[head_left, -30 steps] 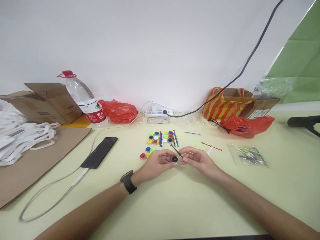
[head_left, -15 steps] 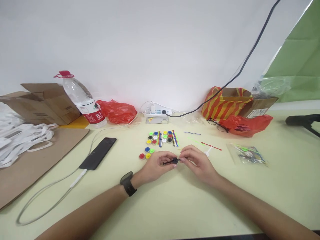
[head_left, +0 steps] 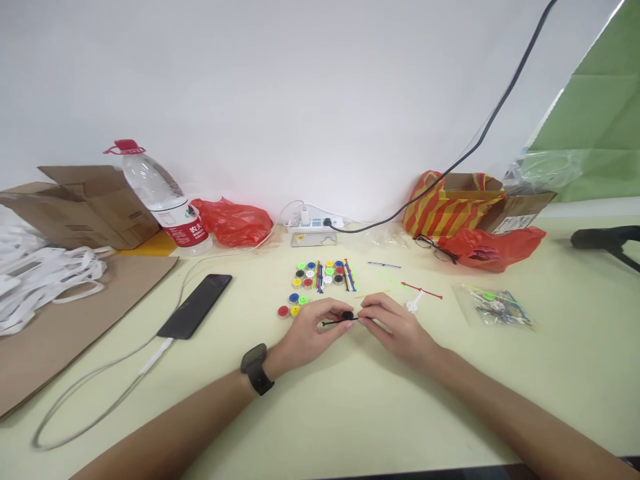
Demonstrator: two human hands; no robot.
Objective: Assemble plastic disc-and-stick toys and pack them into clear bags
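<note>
My left hand (head_left: 314,331), a black watch (head_left: 256,368) on its wrist, is closed with thumb and fingers round a small black disc (head_left: 347,315). A thin black stick (head_left: 330,323) runs along the disc's lower side, its left end poking out over my left palm. At the stick's other end, my right hand (head_left: 397,328) pinches the tip between thumb and fingers. Whether disc and stick are joined is too small to tell. Just beyond my hands lie several coloured round pieces (head_left: 294,299), coloured sticks (head_left: 350,275), a red stick (head_left: 421,290) and a white piece (head_left: 413,305).
To the left are a phone (head_left: 195,307) on a white cable, a cardboard sheet (head_left: 125,287) and a large bottle (head_left: 167,207). A power strip (head_left: 313,223) sits by the wall. A clear bag of parts (head_left: 495,307), glasses (head_left: 435,248) and a red bag (head_left: 495,250) are rightward.
The black disc has turned and shifted slightly up, now showing above the stick. Both hands keep their grip in nearly the same place.
</note>
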